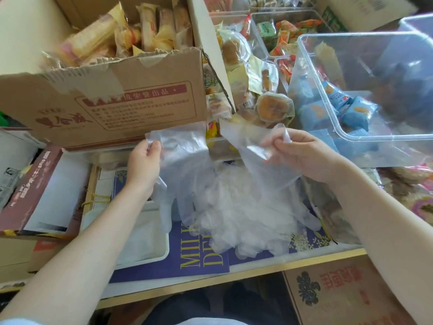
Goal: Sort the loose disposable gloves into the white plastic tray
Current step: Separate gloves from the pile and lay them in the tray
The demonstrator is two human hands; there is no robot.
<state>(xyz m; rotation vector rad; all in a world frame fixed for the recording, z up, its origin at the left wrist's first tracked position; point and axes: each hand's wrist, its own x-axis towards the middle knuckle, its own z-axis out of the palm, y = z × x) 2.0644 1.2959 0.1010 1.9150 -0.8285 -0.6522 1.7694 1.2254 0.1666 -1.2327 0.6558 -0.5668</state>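
One clear glove (182, 146) is pinched by the left hand (144, 158), another (253, 151) by the right hand (302, 156); each should be laid flat in the white tray (140, 245) at lower left.

Bare forearms, no sleeves on left hand (143, 160) or right hand (304, 156); no rings.

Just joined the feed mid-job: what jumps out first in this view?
Both hands are up at centre, the left hand and right hand each pinching a clear glove; the left glove hangs above the loose glove pile on the purple box. The white tray sits low left, under the left forearm. Behind, a torn cardboard box of snacks fills the upper left and a clear bin the upper right.
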